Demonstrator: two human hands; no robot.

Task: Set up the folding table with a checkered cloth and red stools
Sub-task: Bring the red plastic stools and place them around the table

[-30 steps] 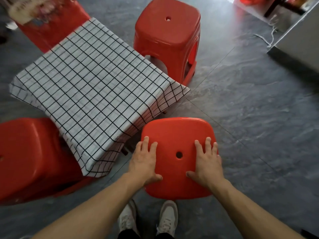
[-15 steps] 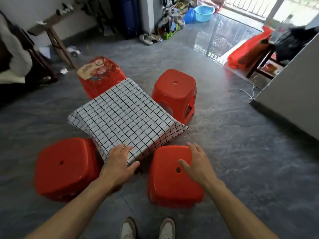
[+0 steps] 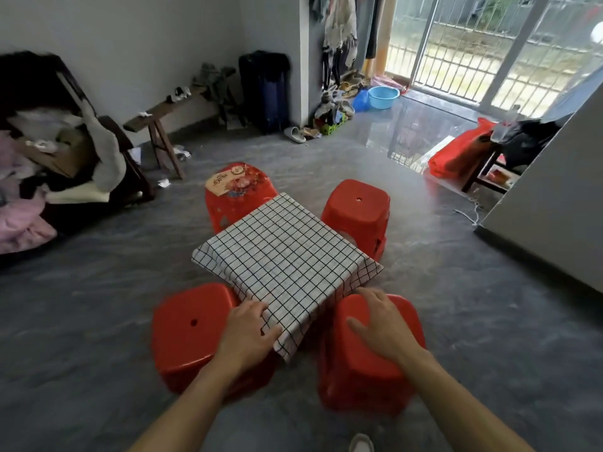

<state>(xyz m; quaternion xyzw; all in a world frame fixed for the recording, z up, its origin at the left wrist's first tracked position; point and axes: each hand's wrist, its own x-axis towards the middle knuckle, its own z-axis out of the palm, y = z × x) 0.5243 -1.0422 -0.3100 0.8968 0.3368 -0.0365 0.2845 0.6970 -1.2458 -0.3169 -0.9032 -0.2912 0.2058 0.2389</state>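
A white cloth with a black check covers the low folding table, whose frame is hidden beneath it. Red stools stand at its sides: one with a flowered label at the far left, one at the far right, one at the near left and one at the near right. My left hand lies over the near corner of the cloth, thumb on top. My right hand rests flat on the near right stool's seat, fingers spread.
A dark chair piled with clothes stands at the left and a wooden bench by the back wall. A blue basin and shoes sit near the barred door. A white wall edge juts in at right. My shoe shows below.
My view has risen and pulled back from the stools. My left hand left the near right stool's seat and moved onto the cloth's near corner. My right hand stays on that stool.
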